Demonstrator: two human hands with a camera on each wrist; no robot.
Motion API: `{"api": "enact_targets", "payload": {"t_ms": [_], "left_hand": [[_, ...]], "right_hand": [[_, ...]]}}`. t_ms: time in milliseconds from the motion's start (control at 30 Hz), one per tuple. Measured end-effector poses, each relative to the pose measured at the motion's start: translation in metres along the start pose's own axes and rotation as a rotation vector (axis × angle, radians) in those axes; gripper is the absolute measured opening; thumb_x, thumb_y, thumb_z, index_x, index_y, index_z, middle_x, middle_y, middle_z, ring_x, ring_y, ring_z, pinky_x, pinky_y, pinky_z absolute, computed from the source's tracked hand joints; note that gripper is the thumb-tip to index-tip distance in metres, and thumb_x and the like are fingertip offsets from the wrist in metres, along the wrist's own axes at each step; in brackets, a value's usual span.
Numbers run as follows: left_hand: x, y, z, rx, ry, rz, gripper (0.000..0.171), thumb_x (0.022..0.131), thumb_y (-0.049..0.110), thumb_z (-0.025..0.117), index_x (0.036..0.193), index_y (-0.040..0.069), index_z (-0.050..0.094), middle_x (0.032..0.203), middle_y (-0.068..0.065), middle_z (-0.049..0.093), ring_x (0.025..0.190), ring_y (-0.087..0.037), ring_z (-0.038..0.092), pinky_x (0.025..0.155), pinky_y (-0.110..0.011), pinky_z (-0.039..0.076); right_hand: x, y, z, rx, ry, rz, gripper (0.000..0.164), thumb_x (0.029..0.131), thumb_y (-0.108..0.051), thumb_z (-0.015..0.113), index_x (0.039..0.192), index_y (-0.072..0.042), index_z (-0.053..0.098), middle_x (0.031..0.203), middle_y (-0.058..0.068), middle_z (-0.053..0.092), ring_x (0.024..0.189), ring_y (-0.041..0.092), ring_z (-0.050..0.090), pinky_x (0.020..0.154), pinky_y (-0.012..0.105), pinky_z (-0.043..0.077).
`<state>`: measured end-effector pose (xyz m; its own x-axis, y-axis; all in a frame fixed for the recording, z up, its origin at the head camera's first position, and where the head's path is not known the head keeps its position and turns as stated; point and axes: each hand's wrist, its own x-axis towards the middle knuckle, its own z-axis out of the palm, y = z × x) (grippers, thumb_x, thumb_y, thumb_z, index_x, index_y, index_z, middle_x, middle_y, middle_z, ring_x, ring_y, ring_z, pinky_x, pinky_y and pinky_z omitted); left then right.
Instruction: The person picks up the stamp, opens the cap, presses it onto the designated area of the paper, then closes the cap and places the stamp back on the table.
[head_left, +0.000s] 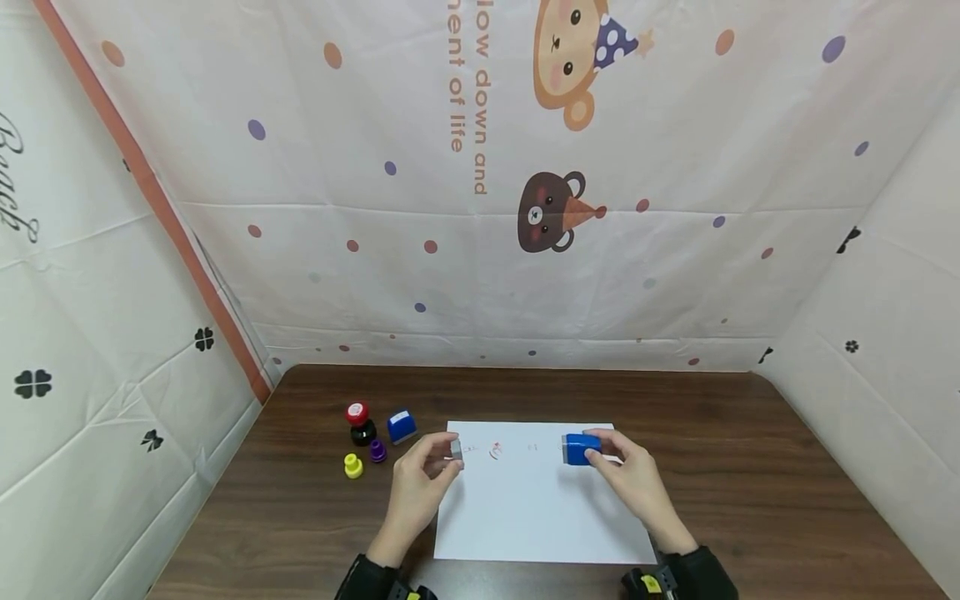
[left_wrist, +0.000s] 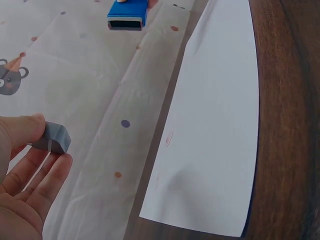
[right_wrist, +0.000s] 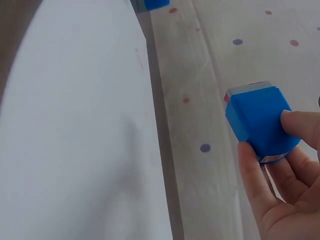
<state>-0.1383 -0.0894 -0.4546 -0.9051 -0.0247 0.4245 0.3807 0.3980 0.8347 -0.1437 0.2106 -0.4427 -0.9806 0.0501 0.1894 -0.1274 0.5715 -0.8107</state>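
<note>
My right hand (head_left: 630, 477) holds a blue stamp (right_wrist: 257, 120) between thumb and fingers, above the right part of a white paper sheet (head_left: 540, 517). Its stamping end points left, toward the other hand. In the left wrist view that end of the stamp (left_wrist: 125, 22) shows a dark slot framed in grey. Thumb and fingers of my left hand (head_left: 417, 487) pinch a small grey stamp cap (left_wrist: 54, 137) over the sheet's left edge. Faint red marks (head_left: 496, 451) lie along the upper part of the paper.
Left of the paper stand a red-topped black stamp (head_left: 358, 414), a second blue stamp (head_left: 401, 427), a small purple stamp (head_left: 378, 451) and a small yellow one (head_left: 353, 466). The brown wooden table (head_left: 750, 500) meets printed white cloth (head_left: 360, 292) at its back and sides.
</note>
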Motion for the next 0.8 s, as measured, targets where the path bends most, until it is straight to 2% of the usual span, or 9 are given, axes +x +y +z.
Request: {"api": "enact_targets", "payload": {"t_ms": [133,267,533,667,800], "left_hand": [[0.0,0.0,-0.001,0.008,0.011,0.006,0.037,0.074,0.002,0.074,0.107,0.016,0.063,0.095,-0.001,0.067,0.082,-0.012,0.065,0.071,-0.022,0.055],[-0.001,0.002,-0.002,0.013,0.004,-0.023,0.037,0.075,0.002,0.074,0.107,0.016,0.062,0.096,0.0,0.066,0.083,-0.011,0.065,0.072,-0.022,0.055],[-0.001,0.003,-0.002,0.0,-0.003,-0.047,0.038,0.075,0.002,0.074,0.105,0.021,0.062,0.095,0.004,0.066,0.083,-0.007,0.064,0.073,-0.018,0.054],[-0.001,0.002,-0.002,-0.001,-0.006,-0.044,0.037,0.075,0.002,0.074,0.106,0.019,0.063,0.095,0.003,0.066,0.083,-0.007,0.064,0.073,-0.018,0.054],[-0.002,0.002,-0.002,-0.003,-0.015,-0.044,0.035,0.075,0.003,0.074,0.107,0.014,0.063,0.095,0.002,0.066,0.083,-0.008,0.064,0.073,-0.018,0.054]], "right_hand": [[0.006,0.005,-0.007,-0.064,0.027,-0.068,0.029,0.083,-0.009,0.068,0.111,-0.007,0.062,0.107,0.016,0.065,0.093,0.029,0.062,0.08,0.04,0.054],[0.011,0.01,-0.013,-0.139,0.044,-0.123,0.03,0.081,-0.005,0.068,0.111,-0.005,0.062,0.107,0.017,0.064,0.093,0.031,0.063,0.079,0.043,0.054],[0.022,0.017,-0.02,-0.256,0.072,-0.251,0.029,0.078,-0.001,0.07,0.106,-0.002,0.064,0.097,0.015,0.063,0.08,0.023,0.062,0.068,0.035,0.057],[0.027,0.02,-0.02,-0.325,0.057,-0.291,0.028,0.077,-0.001,0.071,0.104,-0.003,0.065,0.094,0.013,0.063,0.077,0.019,0.059,0.064,0.032,0.056],[0.032,0.022,-0.019,-0.387,0.015,-0.295,0.028,0.077,-0.002,0.071,0.104,-0.004,0.066,0.095,0.013,0.063,0.082,0.024,0.062,0.07,0.041,0.056]]}}
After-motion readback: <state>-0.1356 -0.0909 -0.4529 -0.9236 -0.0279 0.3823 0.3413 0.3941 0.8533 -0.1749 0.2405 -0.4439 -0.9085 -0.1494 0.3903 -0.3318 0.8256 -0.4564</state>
